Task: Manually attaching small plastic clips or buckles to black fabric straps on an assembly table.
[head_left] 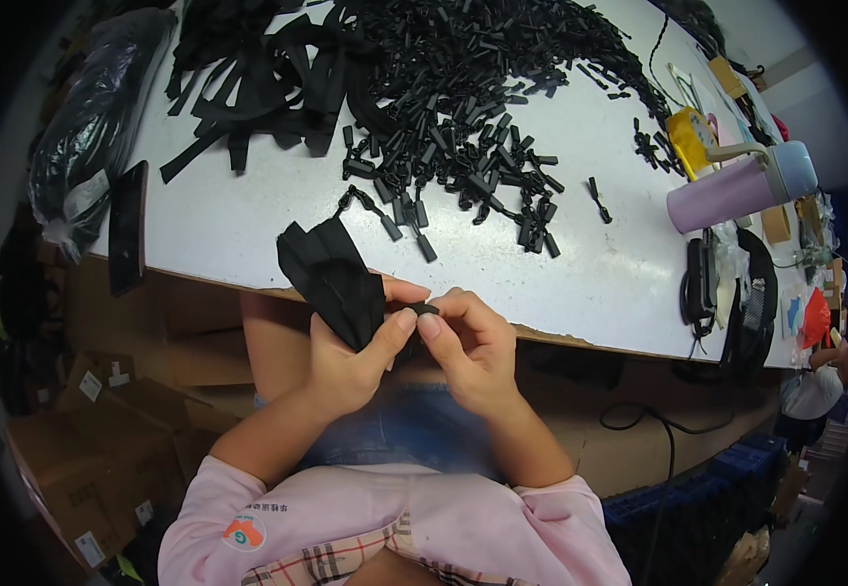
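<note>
My left hand [351,361] is closed around a bundle of folded black fabric strips [331,273], which stands up past its fingers over the table's front edge. Beside it, my right hand [478,352] pinches a small black end piece [425,309] between thumb and fingers. The left thumb and fingertips meet the same piece, so both hands touch at the tips. Whether this piece is strip or plastic is hard to make out. Just beyond the hands lie small black plastic pieces with short links [426,246], at the near side of a large pile [463,127].
Loose black strips [268,88] lie at the far left, near a filled clear plastic bag [102,127]. A lilac bottle [722,200], a yellow pouch [690,139] and a black case [700,283] occupy the right side. Cardboard boxes [92,459] stand below left. A person [810,391] is at far right.
</note>
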Available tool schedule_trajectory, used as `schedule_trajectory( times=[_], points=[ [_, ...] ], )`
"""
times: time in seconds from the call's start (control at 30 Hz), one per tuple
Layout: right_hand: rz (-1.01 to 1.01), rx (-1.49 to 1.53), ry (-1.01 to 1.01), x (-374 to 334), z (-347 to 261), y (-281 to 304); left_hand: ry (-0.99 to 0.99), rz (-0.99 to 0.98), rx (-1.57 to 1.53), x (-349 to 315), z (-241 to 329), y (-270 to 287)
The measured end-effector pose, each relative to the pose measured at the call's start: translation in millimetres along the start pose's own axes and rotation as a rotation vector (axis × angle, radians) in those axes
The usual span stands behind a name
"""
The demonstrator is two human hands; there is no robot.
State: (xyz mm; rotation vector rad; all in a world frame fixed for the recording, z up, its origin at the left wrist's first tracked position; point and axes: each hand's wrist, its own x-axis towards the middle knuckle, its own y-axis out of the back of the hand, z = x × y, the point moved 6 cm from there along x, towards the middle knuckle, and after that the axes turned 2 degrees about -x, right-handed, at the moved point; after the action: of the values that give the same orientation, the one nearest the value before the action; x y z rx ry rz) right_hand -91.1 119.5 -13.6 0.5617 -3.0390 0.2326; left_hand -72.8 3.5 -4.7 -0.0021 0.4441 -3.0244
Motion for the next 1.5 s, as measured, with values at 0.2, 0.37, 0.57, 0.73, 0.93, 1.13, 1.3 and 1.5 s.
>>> schedule_trajectory(
  times=[0.2, 0.37, 0.57, 0.73, 0.93, 1.13, 1.3, 1.5],
  points=[
    [-0.069, 0.172, -0.175, -1.5, 1.5, -0.5, -0.058, -0.044, 0.034, -1.8, 2.6, 0.1],
    [0.007, -0.029, 0.085, -0.9, 0.9, 6.1, -0.037, -0.093, 0.017, 0.4, 3.6, -1.1],
    [0.001, -0.053, 0.036, 6.9, -12.2, 2.1, -0.043, -0.043, 0.027, -3.6, -1.7, 2.8],
    [-0.449, -0.268, -0.055, -3.4, 2.6, -19.1, 0.037, 0.011, -0.022, 3.1, 7.8, 11.3],
    [0.067, -0.473, 0.427, 8.8, -45.9, -13.1, 0.135, -0.061, 0.143, -0.2, -3.6, 12.7],
    [-0.095, -0.316, 0.326, 9.3, -32.7, -7.6, 0.241, -0.155, 0.084, -5.3, -11.2, 5.7],
    [-0.125, 0.222, -0.080, 4.6, -17.5, -2.8, 0.161, -0.081, -0.112, -6.2, -8.4, 7.8],
    [-0.063, 0.067, 0.010, -1.1, -3.1, 1.2, -0.010, -0.072, -0.042, -6.3, 0.6, -3.3]
  ],
)
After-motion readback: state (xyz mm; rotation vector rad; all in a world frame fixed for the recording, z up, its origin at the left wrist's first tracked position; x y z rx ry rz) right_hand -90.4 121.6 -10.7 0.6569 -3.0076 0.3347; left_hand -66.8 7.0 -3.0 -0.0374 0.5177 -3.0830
